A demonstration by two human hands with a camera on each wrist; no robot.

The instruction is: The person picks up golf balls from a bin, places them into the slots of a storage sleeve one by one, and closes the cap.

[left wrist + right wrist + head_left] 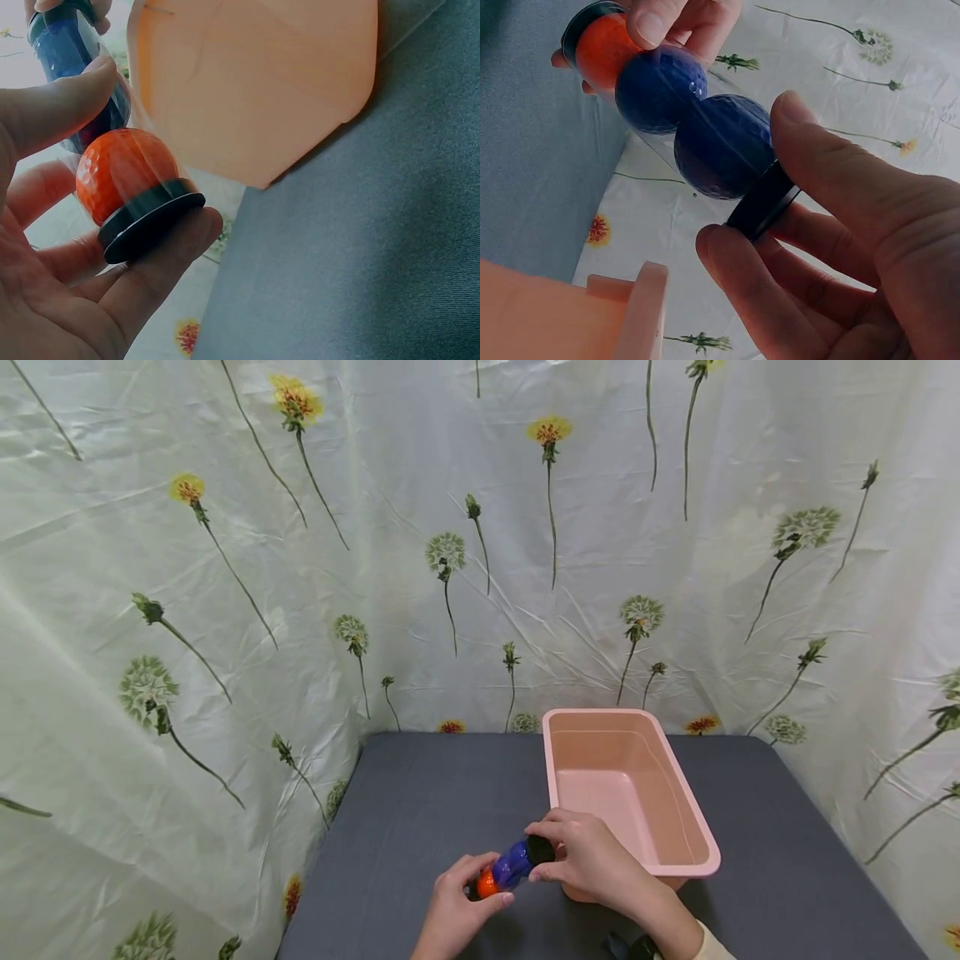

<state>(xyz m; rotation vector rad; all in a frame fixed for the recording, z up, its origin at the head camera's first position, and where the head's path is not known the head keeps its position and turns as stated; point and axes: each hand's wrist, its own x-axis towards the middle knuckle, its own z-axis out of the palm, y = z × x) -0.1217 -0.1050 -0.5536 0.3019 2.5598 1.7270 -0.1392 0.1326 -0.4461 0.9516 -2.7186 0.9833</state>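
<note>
Both hands hold a clear tube of golf balls (513, 866) slantwise above the table. Inside it are two blue golf balls (724, 146) and an orange golf ball (120, 172). My left hand (453, 902) grips the orange-ball end, its fingers round the tube and the black end cap (154, 217). At the blue, upper end, my right hand (592, 852) pinches the other black cap (763, 199) between thumb and fingers. This cap sits against the tube's end, close to the outer blue ball.
A pink plastic bin (712, 852) stands on the dark grey table (420, 810), just beyond my right hand. Small black objects (628, 946) lie under my right forearm. A flower-printed curtain (390, 527) surrounds the table's back and sides.
</note>
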